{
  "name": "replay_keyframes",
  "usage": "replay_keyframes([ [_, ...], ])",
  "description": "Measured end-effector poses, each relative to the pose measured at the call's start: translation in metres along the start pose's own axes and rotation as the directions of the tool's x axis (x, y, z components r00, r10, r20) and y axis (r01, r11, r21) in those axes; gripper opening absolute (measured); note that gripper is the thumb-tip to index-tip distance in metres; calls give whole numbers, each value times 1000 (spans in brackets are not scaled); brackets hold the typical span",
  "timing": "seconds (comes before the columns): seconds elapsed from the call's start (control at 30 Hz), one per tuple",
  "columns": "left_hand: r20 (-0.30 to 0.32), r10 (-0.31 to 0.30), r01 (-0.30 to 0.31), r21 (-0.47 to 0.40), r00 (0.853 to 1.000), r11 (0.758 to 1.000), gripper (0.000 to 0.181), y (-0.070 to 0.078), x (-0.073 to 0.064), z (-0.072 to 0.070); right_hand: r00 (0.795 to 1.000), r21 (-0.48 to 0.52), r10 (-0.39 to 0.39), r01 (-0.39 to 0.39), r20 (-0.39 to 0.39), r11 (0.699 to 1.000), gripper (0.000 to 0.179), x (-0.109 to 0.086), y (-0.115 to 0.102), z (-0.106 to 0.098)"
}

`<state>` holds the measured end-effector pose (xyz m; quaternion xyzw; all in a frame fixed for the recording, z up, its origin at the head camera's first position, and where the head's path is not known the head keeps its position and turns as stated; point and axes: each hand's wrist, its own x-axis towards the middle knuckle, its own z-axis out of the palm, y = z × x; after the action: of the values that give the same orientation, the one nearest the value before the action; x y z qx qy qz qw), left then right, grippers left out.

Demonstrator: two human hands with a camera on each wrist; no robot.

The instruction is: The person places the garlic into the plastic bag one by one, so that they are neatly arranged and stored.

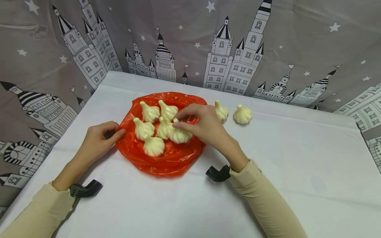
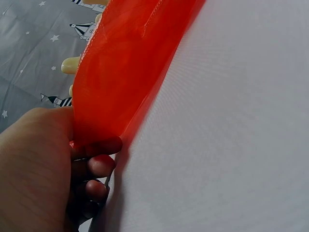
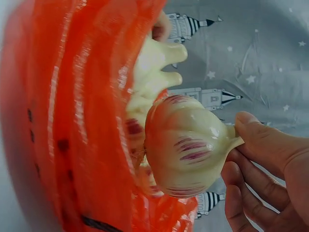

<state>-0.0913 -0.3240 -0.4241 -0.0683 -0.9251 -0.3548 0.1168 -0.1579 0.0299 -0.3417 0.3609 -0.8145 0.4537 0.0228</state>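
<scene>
An open red plastic bag (image 1: pixel 166 167) lies on the table with several garlic bulbs (image 1: pixel 144 129) inside. My right hand (image 1: pixel 205 124) pinches one garlic bulb (image 3: pixel 183 145) by its stem, over the right part of the bag; purple streaks mark its side in the right wrist view. The left hand (image 1: pixel 102 138) pinches the bag's left rim between thumb and fingers. In the left wrist view, the red plastic (image 2: pixel 125 72) stretches up from the left hand (image 2: pixel 38 169), and bulb stems stick out past its edge.
Two more garlic bulbs stand right of the bag: one (image 1: pixel 221 111) partly behind the right hand, the other (image 1: pixel 242 114) farther right. A white cloth (image 1: pixel 297 172) covers the table. Behind it hangs a grey curtain (image 1: pixel 190 39) printed with castles and stars.
</scene>
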Motion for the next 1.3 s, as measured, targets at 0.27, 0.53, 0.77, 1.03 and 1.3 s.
replay_keyframes([
  [0.27, 2, 2, -2, 0, 1000, 1000, 8, -3, 0, 1, 996, -27, 3, -1, 86, 1000, 20, -1, 1, 8],
  [0.53, 3, 6, -6, -3, 1000, 1000, 7, -4, 1, 0, 978, -36, 43, -36, 204, 999, 15, -2, 0, 15],
  [0.77, 4, -2, 2, 9, 1000, 1000, 9, -1, 0, -1, 973, -73, 44, -28, 225, 997, 16, -2, 2, 24],
  [1.03, 4, 3, -3, 9, 1000, 1000, 8, 0, 0, 0, 980, -74, 33, -18, 195, 997, 16, -2, 4, 27],
  [1.3, 14, -22, 21, 21, 1000, 1000, 11, 2, 0, -1, 985, -73, 22, -9, 173, 997, 19, -1, 4, 33],
])
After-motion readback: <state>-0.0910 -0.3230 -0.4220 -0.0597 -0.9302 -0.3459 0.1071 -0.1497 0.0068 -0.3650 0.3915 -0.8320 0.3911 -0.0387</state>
